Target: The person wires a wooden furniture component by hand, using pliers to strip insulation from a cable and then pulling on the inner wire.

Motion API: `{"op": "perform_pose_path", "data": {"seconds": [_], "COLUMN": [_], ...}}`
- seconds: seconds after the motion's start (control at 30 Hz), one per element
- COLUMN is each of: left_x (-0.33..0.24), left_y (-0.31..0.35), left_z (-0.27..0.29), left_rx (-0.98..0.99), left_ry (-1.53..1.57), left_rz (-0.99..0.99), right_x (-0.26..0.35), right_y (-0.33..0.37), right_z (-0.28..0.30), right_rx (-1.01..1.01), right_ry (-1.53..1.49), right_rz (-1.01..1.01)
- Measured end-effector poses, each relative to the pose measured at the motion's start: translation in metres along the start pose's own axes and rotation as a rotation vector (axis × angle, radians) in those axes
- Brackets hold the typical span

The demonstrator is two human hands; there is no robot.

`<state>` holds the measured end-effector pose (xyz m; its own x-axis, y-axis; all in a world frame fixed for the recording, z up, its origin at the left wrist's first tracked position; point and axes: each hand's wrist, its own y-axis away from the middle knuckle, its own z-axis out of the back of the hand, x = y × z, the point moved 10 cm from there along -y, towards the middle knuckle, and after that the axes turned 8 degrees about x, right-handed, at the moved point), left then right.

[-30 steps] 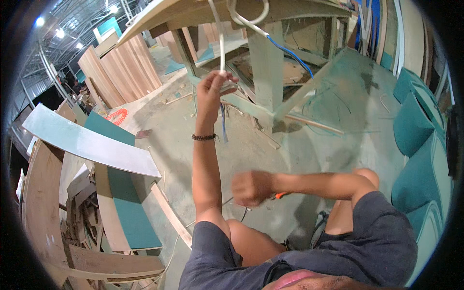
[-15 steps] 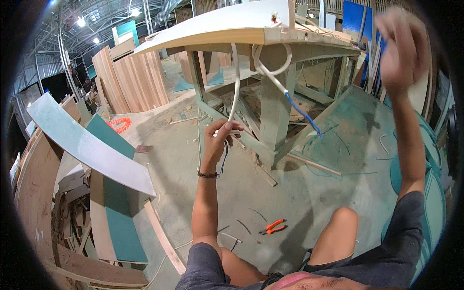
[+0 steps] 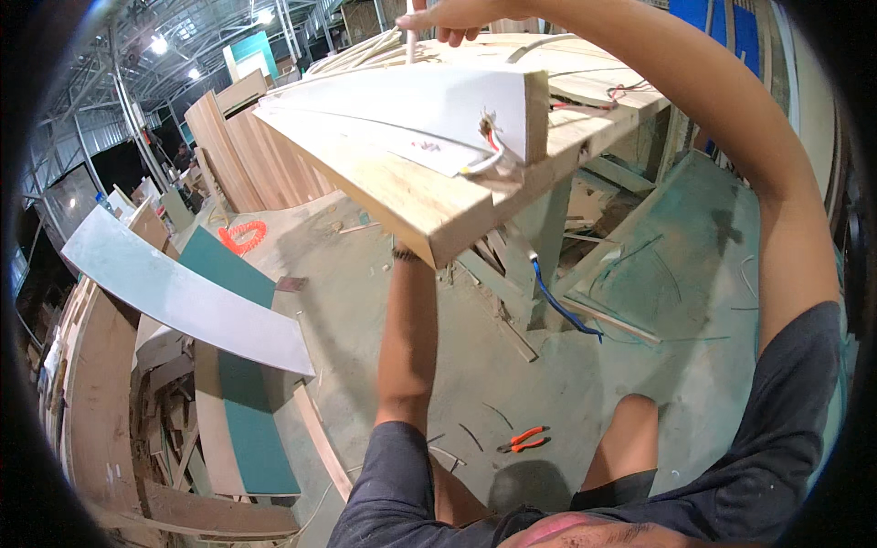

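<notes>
My right hand [image 3: 457, 16] reaches over the top of the workbench at the upper edge of the view, pinching an upright white cable [image 3: 410, 46]. In front of it lies a curved wooden piece [image 3: 429, 205] with a white face [image 3: 448, 105]. White and red wires [image 3: 493, 151] come out of a hole near its right end. My left hand is hidden beneath the piece's near edge; only the wrist with its dark bracelet [image 3: 405, 255] shows. Right of it, a white cable's stripped end with blue wire [image 3: 562, 306] hangs below the bench.
Orange-handled pliers [image 3: 523, 439] lie on the floor between cable scraps. At the left, a curved white panel [image 3: 187, 288] leans over wooden frames and offcuts [image 3: 178, 420]. An orange coiled hose [image 3: 242, 237] lies behind it. The bench leg [image 3: 545, 233] stands ahead.
My right hand has swung from the upper right across the bench top to the white cable. My left hand has moved up from the hanging cable, out of sight beneath the wooden piece.
</notes>
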<state>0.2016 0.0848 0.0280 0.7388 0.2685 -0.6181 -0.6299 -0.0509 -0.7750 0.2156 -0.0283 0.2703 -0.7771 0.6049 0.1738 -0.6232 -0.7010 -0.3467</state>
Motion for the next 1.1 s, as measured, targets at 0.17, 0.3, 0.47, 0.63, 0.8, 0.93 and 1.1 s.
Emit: {"op": "perform_pose_path", "data": {"seconds": [0.17, 0.3, 0.47, 0.63, 0.8, 0.93, 1.1], "left_x": [-0.012, -0.014, -0.038, -0.037, -0.045, -0.046, -0.098], "left_y": [-0.016, -0.014, -0.016, 0.005, 0.031, 0.057, 0.083], "left_z": [-0.040, -0.030, -0.036, -0.007, 0.021, 0.065, 0.171], "left_rx": [-0.053, -0.132, -0.204, -0.267, -0.400, -0.479, -0.928], "left_ry": [0.209, 0.288, 0.498, 0.422, 0.073, 0.206, 0.081], "left_rz": [-0.022, -0.041, -0.129, -0.070, -0.128, -0.013, 0.174], "right_x": [-0.042, -0.045, -0.064, -0.062, -0.076, -0.082, -0.094], "right_y": [-0.041, -0.052, -0.020, 0.000, 0.003, -0.023, -0.072], "right_z": [0.001, 0.004, 0.007, 0.009, 0.021, 0.022, 0.032], "right_rx": [-0.010, -0.045, -0.058, -0.088, -0.107, -0.059, 0.135], "right_ry": [-0.535, -0.457, -0.436, -0.393, -0.331, -0.310, -0.198], "right_rz": [-0.073, -0.139, -0.157, -0.160, -0.212, -0.255, -0.415]}}
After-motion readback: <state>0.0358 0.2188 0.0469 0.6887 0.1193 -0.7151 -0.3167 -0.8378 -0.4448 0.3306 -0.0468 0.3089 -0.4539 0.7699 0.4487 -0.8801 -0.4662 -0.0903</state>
